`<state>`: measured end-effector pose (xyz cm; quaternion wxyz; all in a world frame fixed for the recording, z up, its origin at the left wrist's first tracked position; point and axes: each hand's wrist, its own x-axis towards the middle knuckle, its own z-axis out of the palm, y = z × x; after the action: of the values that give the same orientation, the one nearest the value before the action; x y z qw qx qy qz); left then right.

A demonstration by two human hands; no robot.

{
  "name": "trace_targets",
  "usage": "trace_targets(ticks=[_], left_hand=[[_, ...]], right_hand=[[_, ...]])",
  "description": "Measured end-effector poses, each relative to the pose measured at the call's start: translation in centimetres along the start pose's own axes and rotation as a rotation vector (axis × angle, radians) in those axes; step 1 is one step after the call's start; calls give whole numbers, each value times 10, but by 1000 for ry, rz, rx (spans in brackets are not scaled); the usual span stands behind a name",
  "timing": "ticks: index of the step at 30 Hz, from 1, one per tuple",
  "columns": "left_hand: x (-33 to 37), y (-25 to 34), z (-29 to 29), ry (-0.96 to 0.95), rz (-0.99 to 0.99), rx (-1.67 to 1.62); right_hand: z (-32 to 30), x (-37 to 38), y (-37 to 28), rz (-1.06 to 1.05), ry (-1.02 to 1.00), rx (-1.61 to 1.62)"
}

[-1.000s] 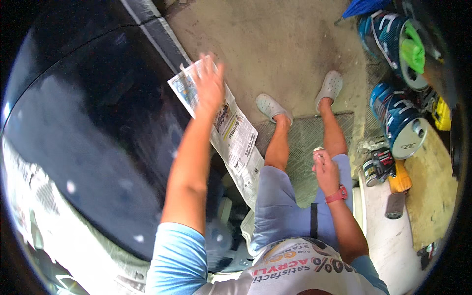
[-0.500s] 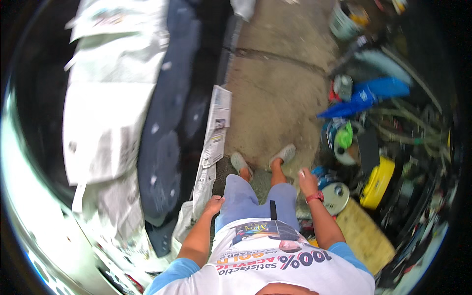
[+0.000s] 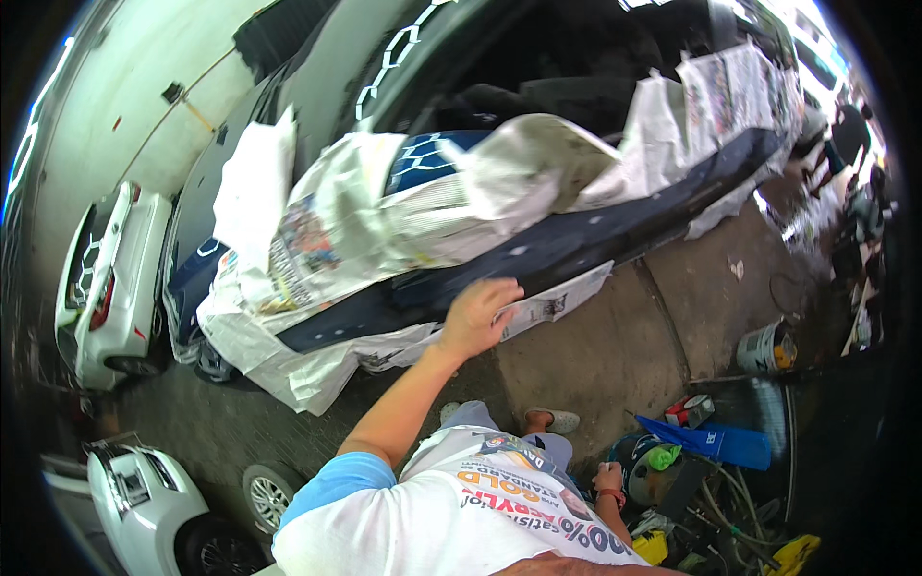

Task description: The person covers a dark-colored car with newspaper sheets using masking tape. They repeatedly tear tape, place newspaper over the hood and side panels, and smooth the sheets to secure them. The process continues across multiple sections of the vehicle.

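Note:
My left hand (image 3: pixel 480 319) reaches out over the lower edge of a dark car body panel (image 3: pixel 547 242), its fingers bent and apart, with nothing in them. Whether the fingertips touch the panel cannot be told. Dull grey patches and small pale spots mark the panel. Newspaper sheets (image 3: pixel 336 206) cover the car above it, and another newspaper strip (image 3: pixel 562 296) runs along its lower edge, partly behind my left hand. Low at my side, my right hand (image 3: pixel 608 477) has loosely bent fingers and shows nothing held. It is nearest to the clutter on the floor.
At the lower right lie a blue plastic piece (image 3: pixel 715 442), a bright green cloth (image 3: pixel 663 457), hoses (image 3: pixel 735 499) and a yellow case (image 3: pixel 792 555). A white bucket (image 3: pixel 766 348) stands beyond. White cars (image 3: pixel 120 288) and a loose wheel (image 3: pixel 272 494) are at left.
My view has swung left toward the car, showing more of its papered side. My left hand has risen from beside my thigh to the panel. My right hand stays low.

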<state>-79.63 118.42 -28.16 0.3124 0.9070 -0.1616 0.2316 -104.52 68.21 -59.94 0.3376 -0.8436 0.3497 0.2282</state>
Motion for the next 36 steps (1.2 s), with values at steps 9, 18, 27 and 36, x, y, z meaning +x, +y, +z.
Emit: trace_targets(ticks=[9, 18, 27, 36], left_hand=[[-91, -242, -344, 1201, -927, 348], [-109, -260, -395, 919, -1012, -455], [-80, -259, -414, 963, -770, -839], [-25, -227, -437, 816, -494, -873]], right_hand=[[80, -122, -117, -201, -82, 63], [93, -169, -126, -304, -111, -108], [117, -194, -285, -507, -210, 322], [70, -427, -595, -1395, -155, 66]])
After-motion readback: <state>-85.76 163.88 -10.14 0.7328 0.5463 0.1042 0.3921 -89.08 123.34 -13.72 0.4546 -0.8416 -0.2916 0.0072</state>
